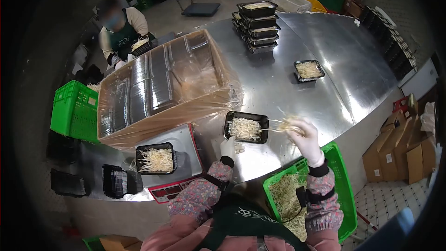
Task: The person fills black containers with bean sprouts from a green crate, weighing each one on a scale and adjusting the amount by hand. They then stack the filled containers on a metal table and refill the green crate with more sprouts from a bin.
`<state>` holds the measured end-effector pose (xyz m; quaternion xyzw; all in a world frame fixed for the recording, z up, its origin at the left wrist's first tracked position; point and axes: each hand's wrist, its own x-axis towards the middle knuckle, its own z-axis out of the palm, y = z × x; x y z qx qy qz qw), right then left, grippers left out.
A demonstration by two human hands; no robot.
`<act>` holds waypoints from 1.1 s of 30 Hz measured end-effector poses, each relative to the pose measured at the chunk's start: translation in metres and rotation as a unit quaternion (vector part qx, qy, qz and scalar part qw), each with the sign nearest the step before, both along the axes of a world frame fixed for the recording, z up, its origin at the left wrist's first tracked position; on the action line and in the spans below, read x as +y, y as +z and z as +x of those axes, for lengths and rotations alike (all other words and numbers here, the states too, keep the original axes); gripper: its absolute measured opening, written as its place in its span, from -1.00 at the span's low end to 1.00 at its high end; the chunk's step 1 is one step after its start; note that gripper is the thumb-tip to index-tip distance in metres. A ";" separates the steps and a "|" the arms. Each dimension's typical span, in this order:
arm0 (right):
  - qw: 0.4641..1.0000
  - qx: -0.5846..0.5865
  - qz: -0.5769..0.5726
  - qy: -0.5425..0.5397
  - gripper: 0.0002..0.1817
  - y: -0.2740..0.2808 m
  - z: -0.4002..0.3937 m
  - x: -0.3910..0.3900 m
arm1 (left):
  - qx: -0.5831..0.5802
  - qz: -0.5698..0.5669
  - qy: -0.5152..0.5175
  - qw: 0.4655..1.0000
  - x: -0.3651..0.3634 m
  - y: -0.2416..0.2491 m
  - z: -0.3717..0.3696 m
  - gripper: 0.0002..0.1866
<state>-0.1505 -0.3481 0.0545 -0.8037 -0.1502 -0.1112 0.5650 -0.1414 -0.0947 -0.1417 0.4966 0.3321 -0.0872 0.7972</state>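
My gloved left hand (pixel 230 148) grips the near left edge of a black plastic tray (pixel 226 125), which lies on the metal table. Bean sprouts (pixel 245 129) fill much of that tray. Right of it, my gloved right hand (pixel 307 138) is closed around a bunch of bean sprouts (pixel 292 124), with loose strands hanging out toward the tray. Below my right arm stands a green crate (pixel 344 190) full of sprouts. On the left, a second black tray of sprouts (pixel 155 159) rests on a scale with a red front panel (pixel 171 192).
A big cardboard box (pixel 169 114) lined with plastic holds stacked black trays. Filled trays (pixel 261 32) stand stacked at the back; a single filled tray (pixel 309 70) sits further right. Across the table a co-worker (pixel 121 32) holds a tray. Cardboard boxes (pixel 395 144) lie on the right.
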 end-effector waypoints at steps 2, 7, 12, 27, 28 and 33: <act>0.994 -0.060 -0.057 0.076 -0.64 0.002 0.018 0.039 | 0.008 -0.014 -0.028 0.999 -0.003 0.008 -0.018 -0.72; 0.910 -0.014 -0.369 0.189 -0.58 -0.073 0.028 0.071 | 0.003 -0.050 -0.048 0.998 -0.002 0.027 -0.031 -0.73; 0.985 0.037 -0.160 0.045 -0.57 -0.043 0.027 0.043 | 0.039 -0.049 -0.019 0.998 0.038 0.014 -0.032 -0.68; 0.951 0.228 0.026 -0.209 -0.64 -0.081 -0.122 -0.086 | -0.117 0.112 -0.205 0.965 0.006 0.037 -0.003 -0.66; 0.940 0.236 0.042 -0.244 -0.64 -0.080 -0.142 -0.097 | -0.216 0.211 -0.217 0.928 -0.001 0.042 0.005 -0.70; 0.889 0.221 0.072 -0.395 -0.66 -0.082 -0.249 -0.134 | -0.340 0.550 -0.380 0.661 0.022 0.017 0.076 -0.80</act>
